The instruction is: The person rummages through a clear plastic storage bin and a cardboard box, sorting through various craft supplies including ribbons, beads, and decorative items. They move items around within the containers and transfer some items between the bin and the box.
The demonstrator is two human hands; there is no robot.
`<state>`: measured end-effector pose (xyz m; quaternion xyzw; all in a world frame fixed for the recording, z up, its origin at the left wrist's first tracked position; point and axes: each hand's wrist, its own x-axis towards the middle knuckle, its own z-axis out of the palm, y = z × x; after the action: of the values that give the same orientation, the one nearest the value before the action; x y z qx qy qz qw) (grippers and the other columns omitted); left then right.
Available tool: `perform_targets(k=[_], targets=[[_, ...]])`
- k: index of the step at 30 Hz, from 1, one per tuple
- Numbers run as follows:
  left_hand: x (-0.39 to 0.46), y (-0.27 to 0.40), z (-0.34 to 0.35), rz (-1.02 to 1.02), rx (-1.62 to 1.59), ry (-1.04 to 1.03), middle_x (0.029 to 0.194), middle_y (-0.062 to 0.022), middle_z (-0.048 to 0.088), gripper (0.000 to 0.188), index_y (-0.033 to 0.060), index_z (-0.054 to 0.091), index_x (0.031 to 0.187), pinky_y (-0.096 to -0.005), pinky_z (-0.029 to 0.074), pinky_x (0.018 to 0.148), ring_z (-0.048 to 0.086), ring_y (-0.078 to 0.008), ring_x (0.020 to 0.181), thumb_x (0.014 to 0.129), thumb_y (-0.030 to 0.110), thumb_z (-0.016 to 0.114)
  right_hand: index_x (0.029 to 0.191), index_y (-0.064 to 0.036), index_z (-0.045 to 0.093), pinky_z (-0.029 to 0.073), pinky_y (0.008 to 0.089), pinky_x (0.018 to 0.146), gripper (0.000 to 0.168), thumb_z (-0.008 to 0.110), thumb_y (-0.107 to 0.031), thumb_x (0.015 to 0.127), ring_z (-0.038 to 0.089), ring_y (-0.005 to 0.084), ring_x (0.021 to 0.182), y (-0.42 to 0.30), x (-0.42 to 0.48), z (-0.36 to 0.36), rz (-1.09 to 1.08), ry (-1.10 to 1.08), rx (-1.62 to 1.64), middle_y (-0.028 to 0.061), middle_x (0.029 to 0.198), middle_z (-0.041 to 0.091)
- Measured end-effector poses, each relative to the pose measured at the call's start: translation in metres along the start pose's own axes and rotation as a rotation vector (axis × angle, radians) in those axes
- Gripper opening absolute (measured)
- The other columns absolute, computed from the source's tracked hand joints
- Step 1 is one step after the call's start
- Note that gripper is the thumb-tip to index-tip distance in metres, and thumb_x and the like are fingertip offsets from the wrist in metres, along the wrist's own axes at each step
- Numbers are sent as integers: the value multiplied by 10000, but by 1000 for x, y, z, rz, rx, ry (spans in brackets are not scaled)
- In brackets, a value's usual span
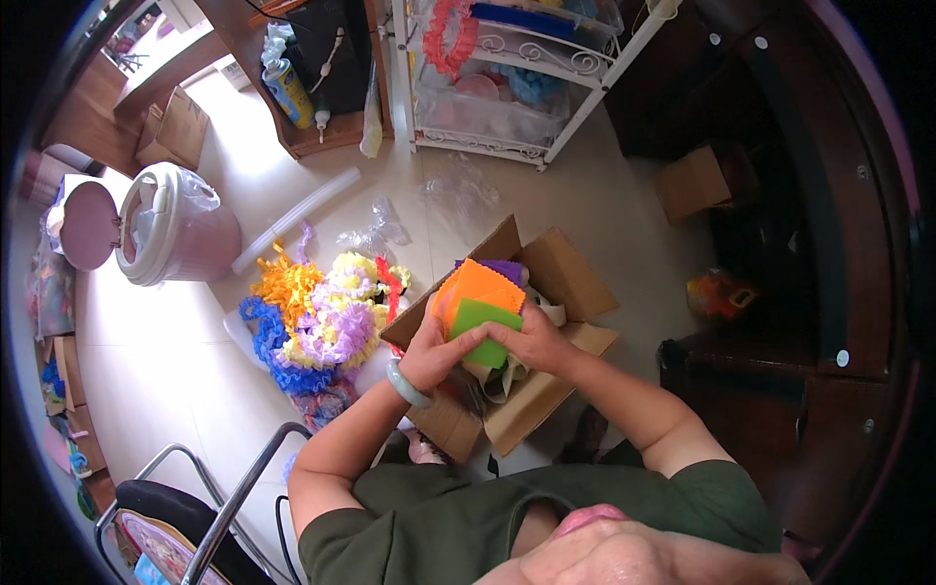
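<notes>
Both of my hands grip a stack of fabric squares above an open cardboard box (548,391). My left hand (433,356) holds the stack's left side, and a pale green bangle (406,385) circles that wrist. On the right side is my right hand (537,338), its thumb meeting the left one over the top piece. A green square (482,318) lies uppermost, overlapping several orange squares (479,281) with zigzag edges. Behind them shows a purple piece (504,271); whether I hold it too is unclear. Pale strips (499,385) sit inside the box, partly hidden by my hands.
Ruffled ribbon garlands (340,322) are heaped on the floor left of the box. Beyond are a clear tube (296,219), crumpled plastic (376,227) and a lidded bin (179,227). A white rack (504,139) stands ahead, dark furniture (753,380) right, a metal-framed chair (241,490) lower left.
</notes>
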<state>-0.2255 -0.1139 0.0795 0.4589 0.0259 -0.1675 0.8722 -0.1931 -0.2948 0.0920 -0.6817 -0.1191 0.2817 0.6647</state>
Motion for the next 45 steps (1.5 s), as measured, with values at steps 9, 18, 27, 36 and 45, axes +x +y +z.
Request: perform_targets(k=[9,18,27,36,45], targets=[[-1,15,-34,90,128,154,1206,-85,576,464,4,412,1315,-307,481,914,570,-167,1085,886,8,590,1275,-20,458,511,260,751,388,570,-166,934,604,120,952,3,15,-15,174,-128,180,67,1126,597],[-10,36,-85,171,196,300,1172,-96,608,425,-12,453,1286,-313,490,904,597,-181,1058,887,22,596,1253,-72,516,494,289,736,390,586,-111,871,610,131,858,-15,98,-72,-94,262,-485,57,1002,627],[-4,33,-105,112,162,402,1127,-106,628,371,-22,519,1222,-316,497,886,610,-190,1026,867,38,609,1420,29,246,235,389,1125,808,665,-106,742,230,347,1384,14,265,-196,-61,467,-1070,228,1473,251],[4,23,-119,206,162,464,1164,-106,608,403,11,494,1256,-333,505,900,601,-203,1054,867,-47,584,1329,-16,422,431,345,963,576,663,-94,811,529,240,1134,15,205,-114,-54,68,-542,125,1295,497],[36,32,-71,247,81,357,1231,-103,557,461,15,414,1303,-351,448,977,546,-198,1137,877,-34,582,1218,-35,542,487,300,824,384,624,-29,843,617,160,935,-34,138,-7,-73,-364,-209,58,1053,644]])
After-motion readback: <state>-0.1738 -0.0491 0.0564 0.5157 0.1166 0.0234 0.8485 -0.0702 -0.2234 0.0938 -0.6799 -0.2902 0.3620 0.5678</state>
